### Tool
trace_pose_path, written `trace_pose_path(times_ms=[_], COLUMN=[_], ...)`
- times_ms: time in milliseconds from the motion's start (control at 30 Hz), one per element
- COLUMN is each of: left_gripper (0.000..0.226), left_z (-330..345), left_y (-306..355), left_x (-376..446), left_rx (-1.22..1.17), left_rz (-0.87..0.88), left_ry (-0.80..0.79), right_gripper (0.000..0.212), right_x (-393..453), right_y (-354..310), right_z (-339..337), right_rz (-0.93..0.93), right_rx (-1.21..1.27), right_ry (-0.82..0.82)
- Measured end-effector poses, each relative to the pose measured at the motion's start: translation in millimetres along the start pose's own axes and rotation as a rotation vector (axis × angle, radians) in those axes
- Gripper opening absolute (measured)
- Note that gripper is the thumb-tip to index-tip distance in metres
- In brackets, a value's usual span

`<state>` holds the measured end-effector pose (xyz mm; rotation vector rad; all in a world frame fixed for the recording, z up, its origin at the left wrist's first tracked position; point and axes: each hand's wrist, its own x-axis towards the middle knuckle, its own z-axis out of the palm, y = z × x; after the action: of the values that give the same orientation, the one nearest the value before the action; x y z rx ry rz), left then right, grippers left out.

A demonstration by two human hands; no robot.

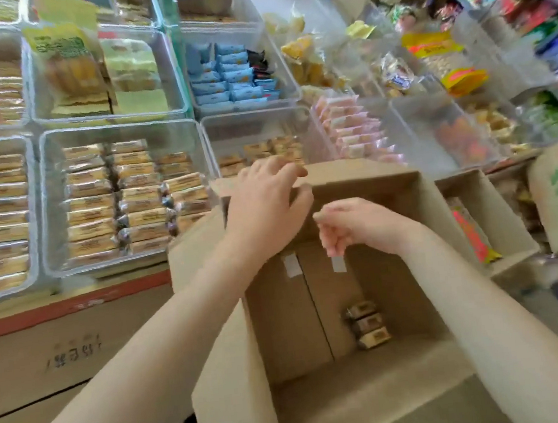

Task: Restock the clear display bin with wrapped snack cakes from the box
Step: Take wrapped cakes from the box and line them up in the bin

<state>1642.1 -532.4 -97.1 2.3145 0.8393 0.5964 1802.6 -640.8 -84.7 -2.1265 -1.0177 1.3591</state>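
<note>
head view, snack cakes [368, 324] below right hand [351, 227]

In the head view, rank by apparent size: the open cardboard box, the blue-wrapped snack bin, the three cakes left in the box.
1. Cardboard box, nearest the camera
2. Blue-wrapped snack bin
3. Three cakes

No legible text (carton [45, 360] print too blurred).

The left hand [264, 199] hides part of the clear display bin [256, 138]. Labels on the snack cakes [369, 326] in the box [392, 389] are too blurred to read.
</note>
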Motion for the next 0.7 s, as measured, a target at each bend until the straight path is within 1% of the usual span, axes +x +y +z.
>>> trace_pose_path(times_ms=[33, 67, 133, 167, 233, 333, 400, 500, 600, 700], left_gripper=[0.047, 0.060, 0.081, 0.087, 0.094, 0.101, 0.103, 0.103, 0.102, 0.101], left_z=[21, 44, 84, 99, 114, 122, 125, 129, 130, 129], left_y=[16, 26, 33, 31, 24, 17, 15, 15, 13, 9], left_x=[2, 2, -1, -3, -7, -5, -4, -4, -3, -4], left_rx=[0.095, 0.207, 0.427, 0.519, 0.630, 0.683, 0.710, 0.715, 0.694, 0.656], left_rz=[0.050, 0.064, 0.043, 0.038, 0.049, 0.071, 0.067, 0.059, 0.062, 0.076], left_ry=[-0.038, -0.092, -0.174, -0.182, -0.145, -0.112, -0.104, -0.080, -0.055, -0.038], right_gripper=[0.033, 0.031, 0.029, 0.033, 0.043, 0.053, 0.058, 0.059, 0.051, 0.049], right_x=[6, 14, 34, 42, 57, 68, 73, 81, 89, 102], right_y=[24, 51, 101, 123, 159, 190, 202, 220, 243, 245], right_z=[0, 0, 2, 2, -3, -9, -8, 11, 35, 36], right_rz=[0.082, 0.158, 0.299, 0.357, 0.431, 0.484, 0.556, 0.657, 0.649, 0.639], right_rx=[-0.074, -0.157, -0.314, -0.396, -0.575, -0.786, -0.841, -0.827, -0.895, -0.802], right_ry=[-0.040, -0.065, -0.119, -0.166, -0.261, -0.325, -0.396, -0.525, -0.623, -0.671])
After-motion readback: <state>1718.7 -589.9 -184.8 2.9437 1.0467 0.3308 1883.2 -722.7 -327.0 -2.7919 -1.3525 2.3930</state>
